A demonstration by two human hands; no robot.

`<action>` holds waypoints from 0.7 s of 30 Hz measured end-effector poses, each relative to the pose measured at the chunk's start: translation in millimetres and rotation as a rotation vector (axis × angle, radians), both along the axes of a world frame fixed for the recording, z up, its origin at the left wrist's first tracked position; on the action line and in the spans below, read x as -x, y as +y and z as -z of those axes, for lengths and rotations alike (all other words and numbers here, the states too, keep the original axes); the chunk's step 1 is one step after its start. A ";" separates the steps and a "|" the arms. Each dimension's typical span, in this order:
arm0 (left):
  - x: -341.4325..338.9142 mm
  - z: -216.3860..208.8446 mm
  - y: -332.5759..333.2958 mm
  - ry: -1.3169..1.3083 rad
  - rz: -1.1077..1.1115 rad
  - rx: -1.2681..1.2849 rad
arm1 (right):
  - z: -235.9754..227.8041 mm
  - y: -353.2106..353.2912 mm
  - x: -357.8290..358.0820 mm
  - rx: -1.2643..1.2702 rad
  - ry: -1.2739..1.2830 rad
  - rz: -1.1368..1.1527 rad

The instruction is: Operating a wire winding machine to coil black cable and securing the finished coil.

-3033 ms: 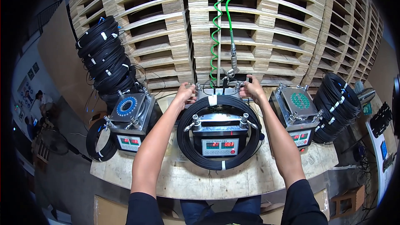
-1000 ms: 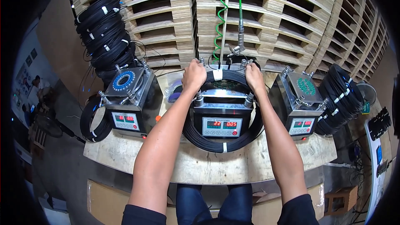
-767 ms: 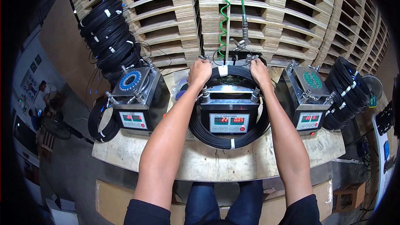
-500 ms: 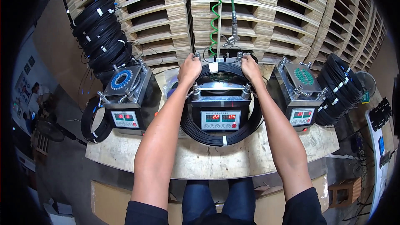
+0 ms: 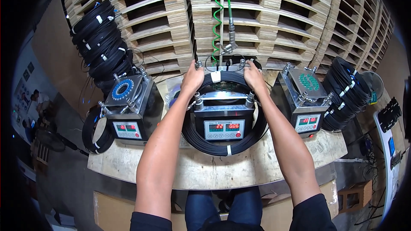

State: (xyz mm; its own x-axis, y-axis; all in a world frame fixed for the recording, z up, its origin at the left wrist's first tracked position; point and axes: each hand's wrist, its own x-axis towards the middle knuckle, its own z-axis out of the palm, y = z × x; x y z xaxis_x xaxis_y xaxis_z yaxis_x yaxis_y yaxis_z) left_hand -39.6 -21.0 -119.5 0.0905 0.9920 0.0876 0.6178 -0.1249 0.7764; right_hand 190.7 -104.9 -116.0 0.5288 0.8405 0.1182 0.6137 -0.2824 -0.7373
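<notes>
Both arms reach forward around the middle machine (image 5: 224, 122), a dark box with a lit red-digit panel. My left hand (image 5: 194, 78) is closed at its rear left corner clamp (image 5: 199, 64). At the rear right corner clamp (image 5: 242, 63), my right hand (image 5: 255, 79) is closed the same way; the fingertips of both hands are partly hidden. A coil of black cable (image 5: 227, 149) with white ties rings the machine, passing below both hands. The metal top plate (image 5: 222, 96) is held between corner posts, with green parts dimly visible behind it.
Similar machines stand left (image 5: 128, 119) with a ring of blue parts, and right (image 5: 306, 111) with green parts. Black cable coils are stacked at left (image 5: 100, 38) and right (image 5: 349, 90). A green air hose (image 5: 228, 0) with a metal nozzle hangs before wooden pallets (image 5: 154, 13).
My hands stay at the rear corners, with small shifts of the fingers. The view has tilted slightly, so the bench sits lower. The red digits on the panels have changed.
</notes>
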 end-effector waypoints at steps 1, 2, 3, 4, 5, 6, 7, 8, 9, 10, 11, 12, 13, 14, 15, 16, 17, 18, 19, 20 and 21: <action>-3.5 0.0 0.0 0.011 0.005 0.009 | 2.2 -1.3 -3.2 0.024 -0.011 0.019; -5.2 1.6 -1.4 -0.011 -0.011 0.025 | 6.6 0.4 -5.2 0.022 -0.010 0.036; -7.2 0.0 0.9 -0.008 0.001 0.024 | 7.3 4.7 -7.8 0.012 -0.028 0.037; -9.0 -3.5 -1.5 0.005 0.039 0.000 | 10.5 7.9 -15.7 -0.014 -0.011 0.009; -9.3 -7.5 -6.1 0.018 0.069 -0.021 | 10.8 9.0 -18.3 -0.039 0.007 -0.026; -9.6 -10.9 -10.7 0.043 0.065 -0.015 | 13.3 8.6 -19.5 -0.033 0.011 -0.052; -5.7 -15.1 -10.4 0.068 0.060 -0.047 | 13.5 12.1 -17.7 -0.030 0.015 -0.055; -0.9 -11.5 -4.1 0.081 0.054 -0.048 | 13.8 15.8 -15.8 -0.031 -0.005 -0.083; 3.2 -9.8 -2.3 0.092 0.046 -0.048 | 15.5 17.4 -14.1 -0.032 -0.025 -0.112; 1.5 -10.6 -2.0 0.090 0.045 -0.048 | 18.2 18.1 -16.8 -0.054 -0.008 -0.147; -1.5 -10.3 -2.3 0.072 0.076 -0.064 | 18.3 20.3 -21.8 -0.053 -0.011 -0.149; -4.6 -9.9 -2.5 0.054 0.106 -0.080 | 16.9 23.2 -28.2 -0.052 -0.026 -0.147; -1.8 -8.2 -4.3 0.058 0.096 -0.072 | 17.4 23.2 -24.5 -0.044 -0.034 -0.153; 0.0 -7.8 -4.8 -0.002 0.136 -0.097 | 17.2 22.6 -22.7 -0.063 -0.037 -0.142; 3.1 -7.7 -4.9 -0.061 0.175 -0.122 | 18.7 21.2 -19.5 -0.085 -0.020 -0.137; 4.6 -7.3 -3.6 -0.114 0.260 -0.172 | 18.1 20.7 -24.0 -0.095 -0.036 -0.167; 4.7 -6.3 -2.9 -0.117 0.257 -0.169 | 18.3 20.2 -27.5 -0.104 -0.051 -0.195; 4.1 -5.4 -2.4 -0.147 0.265 -0.122 | 20.6 19.9 -28.0 -0.101 -0.053 -0.197; 5.6 -5.0 -0.6 -0.175 0.269 -0.077 | 19.3 18.9 -24.0 -0.106 -0.052 -0.185; 6.2 -4.0 0.5 -0.172 0.228 -0.032 | 17.7 17.8 -20.3 -0.112 -0.050 -0.172; 7.8 -3.8 2.1 -0.171 0.222 -0.032 | 15.5 16.8 -17.4 -0.111 -0.049 -0.178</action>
State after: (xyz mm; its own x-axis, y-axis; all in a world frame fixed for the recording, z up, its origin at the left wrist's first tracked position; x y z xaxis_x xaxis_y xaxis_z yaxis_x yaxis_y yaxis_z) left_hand -47.4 -18.9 -115.8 0.2868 0.9460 0.1509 0.4330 -0.2685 0.8605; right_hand 208.0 -88.1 -131.4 0.3648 0.9004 0.2371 0.6821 -0.0852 -0.7263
